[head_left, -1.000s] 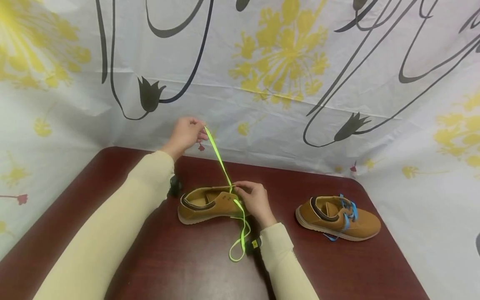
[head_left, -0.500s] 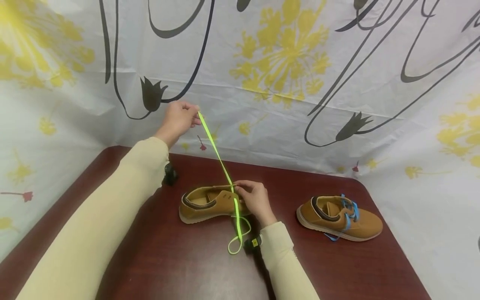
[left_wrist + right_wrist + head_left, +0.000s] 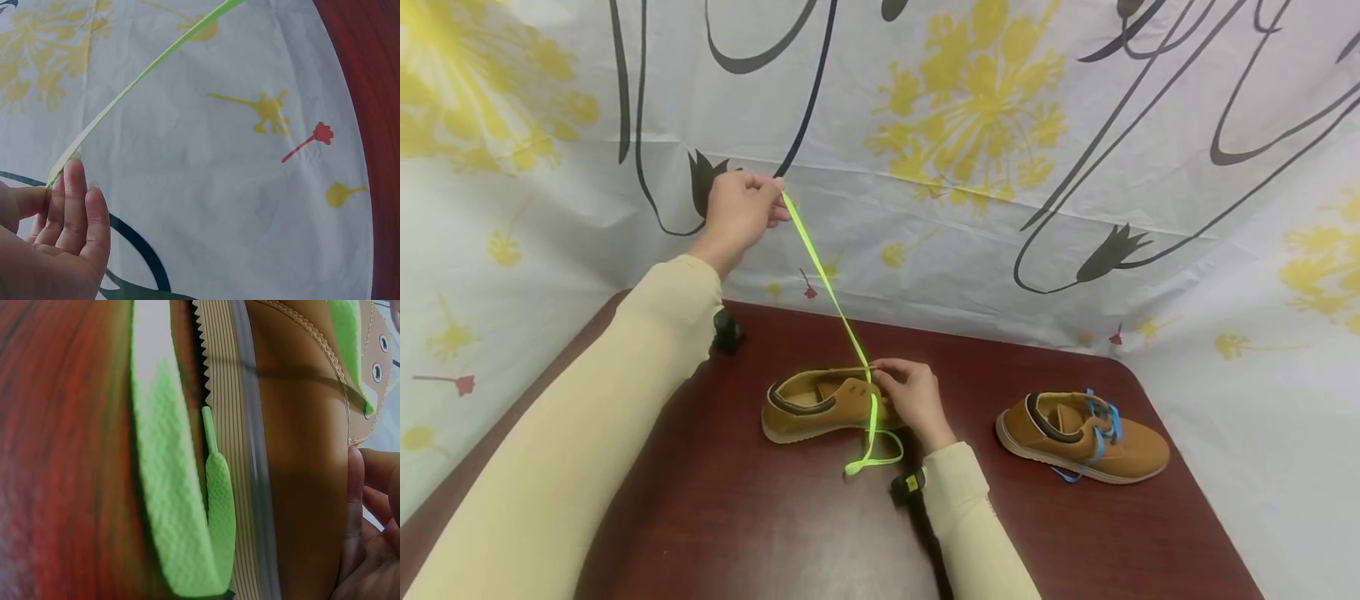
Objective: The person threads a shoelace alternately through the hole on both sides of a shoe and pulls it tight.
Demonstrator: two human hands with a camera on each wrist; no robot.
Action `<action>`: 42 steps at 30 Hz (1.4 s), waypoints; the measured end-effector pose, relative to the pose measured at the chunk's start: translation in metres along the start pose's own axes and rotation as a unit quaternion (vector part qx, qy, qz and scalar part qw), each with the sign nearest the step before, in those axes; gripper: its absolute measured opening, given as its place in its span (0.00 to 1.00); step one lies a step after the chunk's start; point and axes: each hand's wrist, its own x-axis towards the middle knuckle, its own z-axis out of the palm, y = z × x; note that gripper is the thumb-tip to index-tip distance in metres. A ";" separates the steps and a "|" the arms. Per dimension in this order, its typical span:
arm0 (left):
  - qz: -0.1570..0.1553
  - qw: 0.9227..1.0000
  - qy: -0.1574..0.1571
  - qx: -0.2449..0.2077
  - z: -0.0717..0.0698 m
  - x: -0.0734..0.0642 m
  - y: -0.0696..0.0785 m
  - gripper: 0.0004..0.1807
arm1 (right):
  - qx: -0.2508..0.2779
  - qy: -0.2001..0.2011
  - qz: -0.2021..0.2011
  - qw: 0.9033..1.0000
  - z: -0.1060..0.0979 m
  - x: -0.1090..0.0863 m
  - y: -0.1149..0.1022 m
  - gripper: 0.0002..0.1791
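Head view: brown shoe [image 3: 827,414] on the dark red table [image 3: 700,508], heel to the left, mostly left of the right hand. The left hand [image 3: 736,215], raised well above it, pinches the green lace [image 3: 822,268] between thumb and fingers, other fingers loosely extended. The lace runs straight and looks taut down to the shoe.

The right hand [image 3: 916,400] seems to pinch the rim of the shoe's opening; I can't tell whether that's tongue or flap. I read this as drawing the lace through.

Right wrist view: the lace meets a hole in the flap, two bare eyelets [image 3: 377,372] beside it. The slack folds over next to the sole, its hard tip [image 3: 209,429] lying along the sole's edge.

To do it well, I'd pull smoothly, in line with the hole, so the lace doesn't scrape the metal. I'd brace the rim firmly so the shoe doesn't lift or slide. I'd watch the loop on the table for a snag and turn the lace flat if it twists. Most of all, I'd stop before the tip slips through.
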 end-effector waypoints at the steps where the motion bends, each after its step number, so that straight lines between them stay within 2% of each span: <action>1: 0.000 1.000 0.002 -0.002 -0.002 0.000 0.002 0.21 | 0.000 0.000 -0.001 1.000 0.000 0.000 0.000 0.07; 6: 0.007 1.000 0.005 -0.009 -0.010 -0.002 0.009 0.21 | -0.002 -0.003 -0.007 1.000 0.000 0.002 -0.001 0.07; 12: 0.033 0.999 -0.026 -0.022 -0.015 -0.013 0.011 0.21 | -0.001 -0.002 0.001 1.000 0.000 0.001 -0.003 0.07; 16: 0.076 0.996 -0.033 -0.022 -0.017 -0.026 0.011 0.19 | 0.002 -0.009 0.002 1.000 -0.001 0.001 -0.003 0.07; 19: 0.123 0.992 -0.027 0.007 -0.018 -0.038 0.010 0.18 | 0.014 -0.024 0.005 1.000 -0.004 0.001 -0.004 0.08; 22: 0.161 0.986 -0.018 0.039 -0.018 -0.050 0.009 0.17 | 0.051 -0.053 0.020 0.997 -0.008 0.000 -0.005 0.10; 26: 0.187 0.980 -0.013 0.059 -0.013 -0.065 0.009 0.15 | 0.104 -0.080 0.046 0.990 -0.017 -0.001 -0.010 0.13; 29: 0.212 0.975 -0.018 0.061 -0.009 -0.075 0.010 0.12 | 0.113 -0.069 0.048 0.990 -0.024 -0.003 -0.017 0.14; 32: 0.246 0.967 -0.034 0.056 -0.003 -0.085 0.012 0.09 | 0.098 -0.045 0.034 0.994 -0.032 -0.007 -0.030 0.15; 34: 0.275 0.959 -0.050 0.052 0.003 -0.093 0.011 0.08 | 0.095 -0.035 0.023 0.995 -0.036 -0.011 -0.040 0.20; 36: 0.313 0.946 -0.065 0.059 0.010 -0.101 0.008 0.07 | 0.108 -0.036 0.017 0.993 -0.039 -0.016 -0.051 0.26; 38: 0.367 0.924 -0.072 0.083 0.018 -0.108 0.002 0.07 | 0.134 -0.055 0.012 0.989 -0.040 -0.023 -0.063 0.32; 39: 0.395 0.910 -0.073 0.097 0.022 -0.111 -0.001 0.07 | 0.151 -0.072 0.009 0.986 -0.039 -0.026 -0.068 0.34; 42: 0.479 0.865 -0.061 0.140 0.032 -0.120 -0.015 0.06 | 0.201 -0.138 0.002 0.970 -0.035 -0.036 -0.082 0.35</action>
